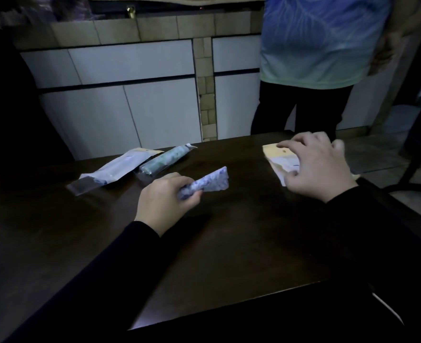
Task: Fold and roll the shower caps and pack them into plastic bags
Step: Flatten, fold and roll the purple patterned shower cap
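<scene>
So the left hand (163, 201) is clenched round 1 rolled blue-patterned shower cap (208, 183), long axis pointing away to the far right; the empty bags (282, 158) it needs sit further right, under the right hand (318, 164), whose fingers are spread and pressing on the stack, nothing pinched yet; so the right hand's the nearer one for grabbing a bag, I'd say; 2 packed bags (140, 164) lie far left on the dark wooden table (229, 243); dim room, tiled counter behind, someone in a blue shirt (320, 40) standing opposite.
</scene>
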`<action>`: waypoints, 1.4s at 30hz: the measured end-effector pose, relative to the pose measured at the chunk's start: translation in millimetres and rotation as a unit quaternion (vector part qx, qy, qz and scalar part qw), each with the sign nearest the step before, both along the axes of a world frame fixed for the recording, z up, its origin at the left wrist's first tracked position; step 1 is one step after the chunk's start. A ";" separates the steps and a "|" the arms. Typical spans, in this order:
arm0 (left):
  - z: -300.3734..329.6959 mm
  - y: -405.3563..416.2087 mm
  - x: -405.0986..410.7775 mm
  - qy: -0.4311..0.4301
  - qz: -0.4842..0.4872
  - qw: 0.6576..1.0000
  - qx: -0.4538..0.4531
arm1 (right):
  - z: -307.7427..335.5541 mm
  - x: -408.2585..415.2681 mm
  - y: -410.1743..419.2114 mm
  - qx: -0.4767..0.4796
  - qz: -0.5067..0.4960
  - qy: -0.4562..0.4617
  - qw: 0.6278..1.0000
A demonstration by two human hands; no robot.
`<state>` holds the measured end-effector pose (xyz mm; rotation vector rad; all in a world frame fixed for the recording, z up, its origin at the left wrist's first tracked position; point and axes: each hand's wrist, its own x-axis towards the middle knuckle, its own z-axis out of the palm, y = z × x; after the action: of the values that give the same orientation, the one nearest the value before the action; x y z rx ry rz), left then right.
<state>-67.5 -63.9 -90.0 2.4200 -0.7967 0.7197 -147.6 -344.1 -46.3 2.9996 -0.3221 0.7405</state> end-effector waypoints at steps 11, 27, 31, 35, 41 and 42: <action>0.1 -12.4 -1.2 0.011 0.000 1.000 -0.001 | -10.9 -10.8 -1.6 0.006 -0.010 0.101 0.995; 32.1 83.9 9.5 -0.199 0.052 0.974 0.093 | -7.1 53.6 141.2 0.170 0.250 0.049 0.952; 26.6 112.1 12.1 -0.154 0.097 0.980 0.075 | -11.0 71.3 156.4 0.363 0.300 0.100 0.877; 19.1 120.1 13.2 -0.108 0.117 0.987 0.020 | -19.6 80.8 147.8 0.403 0.296 0.111 0.859; 23.2 110.8 10.0 0.157 0.013 0.972 -0.173 | -40.5 87.4 143.7 0.373 0.283 0.147 0.871; 24.3 110.2 10.1 0.182 0.009 0.966 -0.185 | -40.1 87.0 144.0 0.379 0.283 0.157 0.867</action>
<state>-57.4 46.3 -65.7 2.1278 -0.4461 0.3688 -60.5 -200.0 -86.5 3.9466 0.4163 0.0879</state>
